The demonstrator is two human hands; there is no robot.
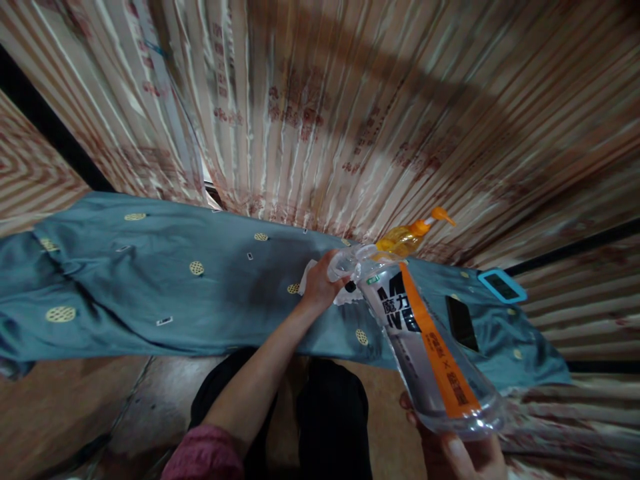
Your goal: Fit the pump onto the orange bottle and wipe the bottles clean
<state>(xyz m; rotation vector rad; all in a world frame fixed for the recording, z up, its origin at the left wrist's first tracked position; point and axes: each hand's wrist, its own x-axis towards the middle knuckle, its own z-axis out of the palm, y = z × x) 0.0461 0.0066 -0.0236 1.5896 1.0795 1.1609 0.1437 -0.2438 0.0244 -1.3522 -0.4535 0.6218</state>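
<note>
A large clear plastic bottle (pixel 400 353) with an orange strip and black lettering on its label hangs tilted over the cloth, its neck end up and to the left. My right hand (pixel 460 457) supports its base, fingers curled around the bottom. At the neck end, my left hand (pixel 320 287) is closed against a clear part; its fingertips are partly hidden. White crumpled tissue (pixel 307 275) shows around and under that hand; whether the hand grips it too is unclear. Just behind the bottle stands a pump bottle (pixel 400 240) of yellow liquid with an orange pump head.
A teal cloth with yellow pineapple prints (pixel 165 280) covers the long surface before me. A dark phone (pixel 461 323) and a blue-framed device (pixel 501 285) lie at right. Pleated, patterned curtains (pixel 300 100) hang along the back and sides. My knees are under the front edge.
</note>
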